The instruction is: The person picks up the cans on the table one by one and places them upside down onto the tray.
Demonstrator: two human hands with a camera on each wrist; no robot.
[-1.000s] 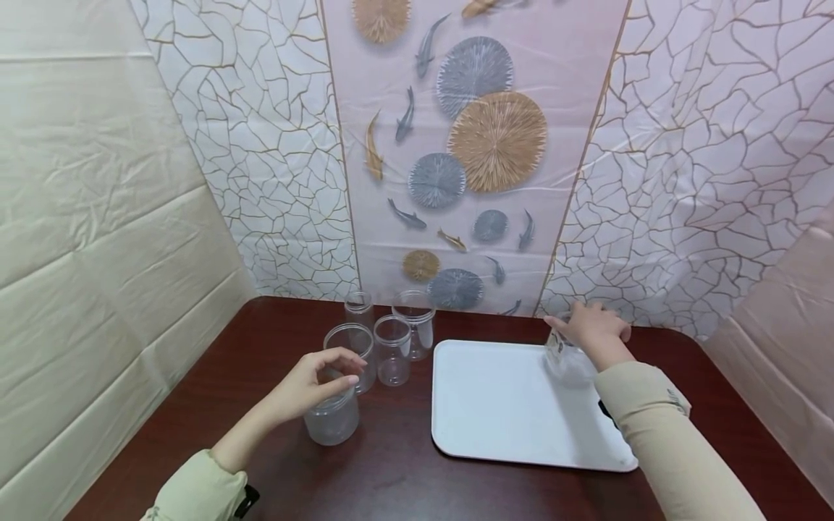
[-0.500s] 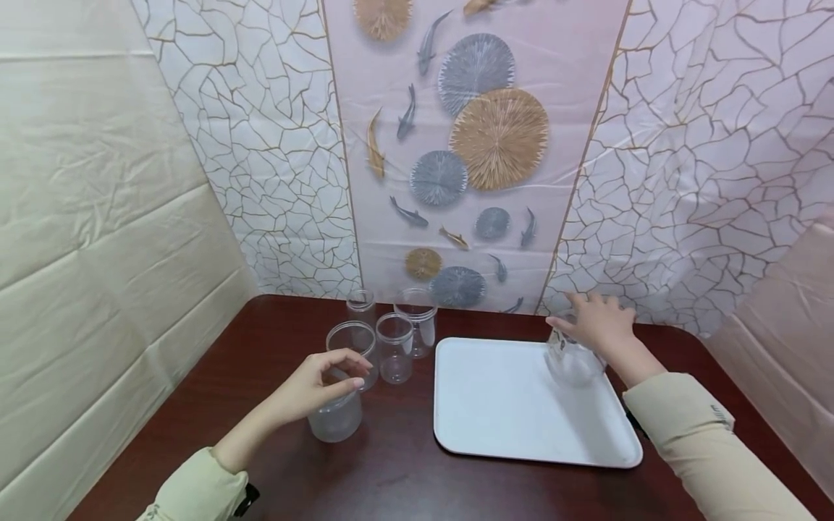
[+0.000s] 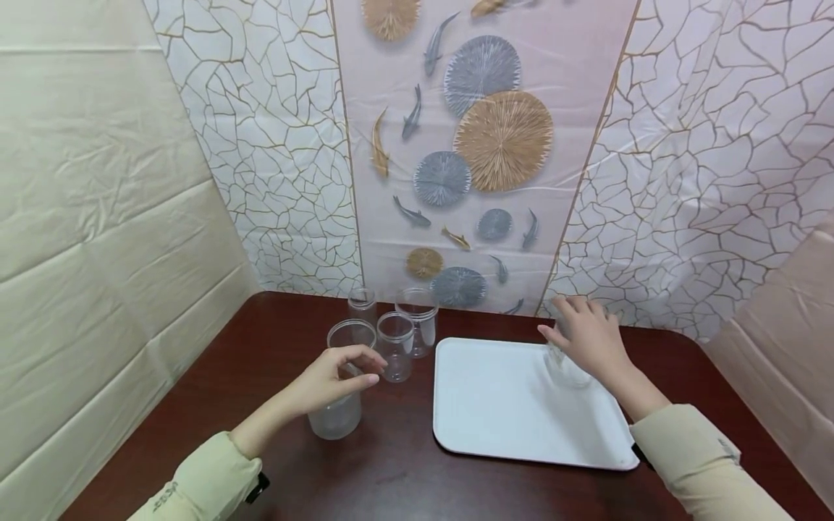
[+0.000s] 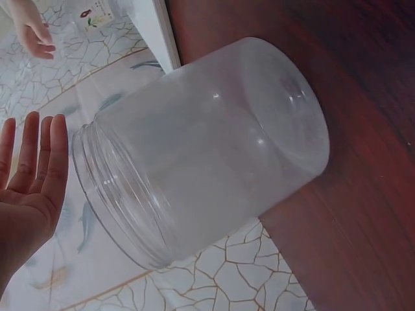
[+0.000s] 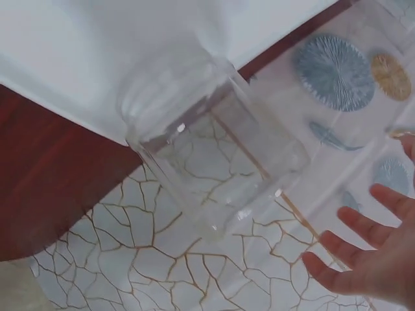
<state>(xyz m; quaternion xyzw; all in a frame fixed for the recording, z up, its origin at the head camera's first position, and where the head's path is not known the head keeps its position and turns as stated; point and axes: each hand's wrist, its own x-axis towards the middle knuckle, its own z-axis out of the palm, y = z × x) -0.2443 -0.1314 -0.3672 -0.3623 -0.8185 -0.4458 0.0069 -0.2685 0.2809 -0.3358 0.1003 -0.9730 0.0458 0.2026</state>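
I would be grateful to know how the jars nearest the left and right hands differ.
The left-hand jar stands on the brown table; the right-hand jar is on the white tray. The left-hand jar looks cloudy, the right-hand jar clearer. The right-hand jar shows printing; the left-hand jar shows none. Both look colourless.

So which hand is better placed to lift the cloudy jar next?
Probably the left hand: it is open close to the cloudy jar, while the right hand is across by the clear jar on the tray.

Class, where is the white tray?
Head view: the white tray lies on the table, right of the grouped jars, with the right hand near its far right corner.
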